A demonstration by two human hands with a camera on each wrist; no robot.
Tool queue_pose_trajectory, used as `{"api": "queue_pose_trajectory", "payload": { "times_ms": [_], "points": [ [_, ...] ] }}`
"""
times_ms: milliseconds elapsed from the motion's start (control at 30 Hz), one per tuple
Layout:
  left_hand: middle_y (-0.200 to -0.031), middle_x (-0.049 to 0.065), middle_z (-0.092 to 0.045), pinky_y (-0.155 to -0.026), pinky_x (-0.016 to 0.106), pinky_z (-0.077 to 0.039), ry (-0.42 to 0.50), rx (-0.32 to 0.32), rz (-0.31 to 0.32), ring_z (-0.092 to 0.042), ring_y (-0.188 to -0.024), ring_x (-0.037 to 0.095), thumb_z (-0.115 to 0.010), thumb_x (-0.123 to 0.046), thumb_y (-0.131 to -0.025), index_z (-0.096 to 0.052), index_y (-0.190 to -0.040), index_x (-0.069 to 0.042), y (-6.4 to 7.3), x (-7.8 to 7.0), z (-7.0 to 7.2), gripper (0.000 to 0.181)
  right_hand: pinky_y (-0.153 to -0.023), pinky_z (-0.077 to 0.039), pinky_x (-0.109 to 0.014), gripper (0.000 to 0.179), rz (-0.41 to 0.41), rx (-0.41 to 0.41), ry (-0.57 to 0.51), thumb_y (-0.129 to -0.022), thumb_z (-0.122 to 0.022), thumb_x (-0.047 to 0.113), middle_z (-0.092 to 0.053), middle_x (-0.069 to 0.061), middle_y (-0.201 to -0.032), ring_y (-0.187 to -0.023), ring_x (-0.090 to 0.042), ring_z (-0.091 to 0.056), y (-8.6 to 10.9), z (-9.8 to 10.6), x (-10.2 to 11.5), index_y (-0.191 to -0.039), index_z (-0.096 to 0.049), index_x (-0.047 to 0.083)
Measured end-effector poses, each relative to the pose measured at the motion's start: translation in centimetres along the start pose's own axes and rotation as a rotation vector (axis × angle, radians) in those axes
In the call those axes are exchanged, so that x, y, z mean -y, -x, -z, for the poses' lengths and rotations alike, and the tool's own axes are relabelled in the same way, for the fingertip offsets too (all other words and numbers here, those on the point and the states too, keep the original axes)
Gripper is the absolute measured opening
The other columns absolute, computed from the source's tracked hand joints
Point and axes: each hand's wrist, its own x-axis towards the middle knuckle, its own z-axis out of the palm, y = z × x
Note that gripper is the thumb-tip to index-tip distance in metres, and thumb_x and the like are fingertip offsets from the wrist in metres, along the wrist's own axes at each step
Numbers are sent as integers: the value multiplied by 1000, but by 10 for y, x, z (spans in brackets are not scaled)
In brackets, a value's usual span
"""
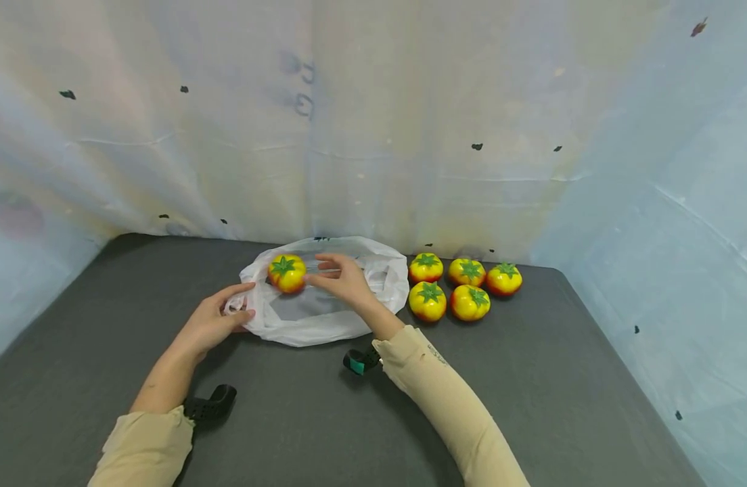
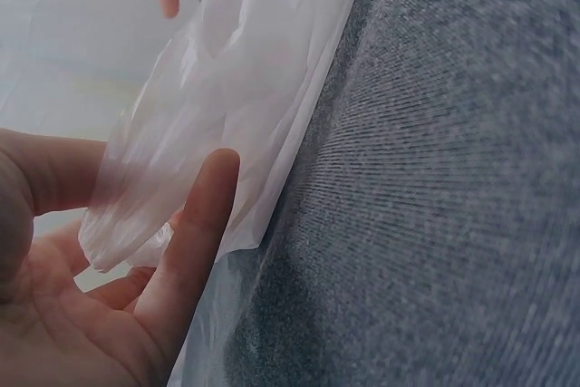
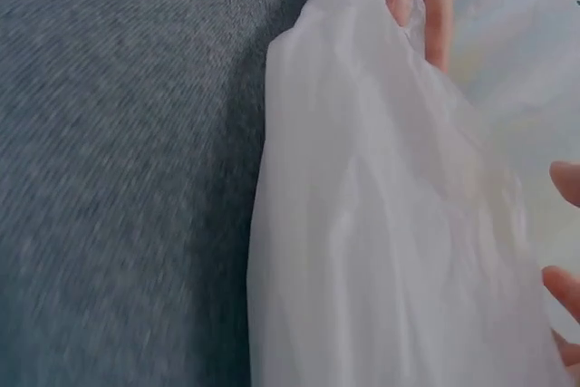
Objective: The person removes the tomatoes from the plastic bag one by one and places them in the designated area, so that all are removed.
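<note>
A white plastic bag (image 1: 315, 331) lies with its mouth spread wide in the head view. My left hand (image 1: 210, 325) holds its left edge, thumb on one side and fingers on the other; the left wrist view shows the thin plastic (image 2: 227, 88) between them. Inside the bag, toward the left, sits a yellow and red tomato (image 1: 287, 274) with a green star-shaped top. Over the bag's opening is my right hand (image 1: 344, 279), its fingers apart and nothing between them. One of its fingertips is right at the tomato's right side.
Several more tomatoes (image 1: 427, 302) stand in two rows just right of the bag on the dark grey table (image 1: 532, 392). A pale sheet (image 1: 373, 135) hangs behind the table, and another part of it rises along the right side (image 1: 684, 270).
</note>
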Motion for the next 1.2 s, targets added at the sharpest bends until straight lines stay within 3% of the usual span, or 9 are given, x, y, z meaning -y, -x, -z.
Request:
{"api": "queue_pose_trajectory", "payload": {
  "times_ms": [433, 667, 1200],
  "points": [
    [-137, 27, -34, -73, 27, -51, 19, 11, -10, -57, -85, 15, -54, -16, -92, -31, -144, -8, -2, 0, -1, 58, -90, -48, -38, 68, -146, -42, 25, -75, -74, 36, -53, -13, -131, -117, -25, -52, -18, -28, 0, -136, -46, 23],
    [-140, 27, -32, -74, 30, -50, 9, 11, -6, -58, -88, 20, -54, -17, -92, -31, -144, -9, -2, -3, -2, 58, -94, -46, -38, 72, -132, -31, 52, -77, -73, 35, -46, -11, -138, -121, -25, -48, -21, -38, 4, -140, -41, 22],
    [-140, 26, -32, -71, 29, -46, -2, 9, 14, -56, -88, 21, -54, -18, -92, -31, -144, -11, 0, 0, -2, 58, -93, -46, -35, 66, -160, -54, 41, -76, -74, 32, -52, -11, -132, -117, -24, -50, -21, -44, 3, -135, -47, 21]
  ]
}}
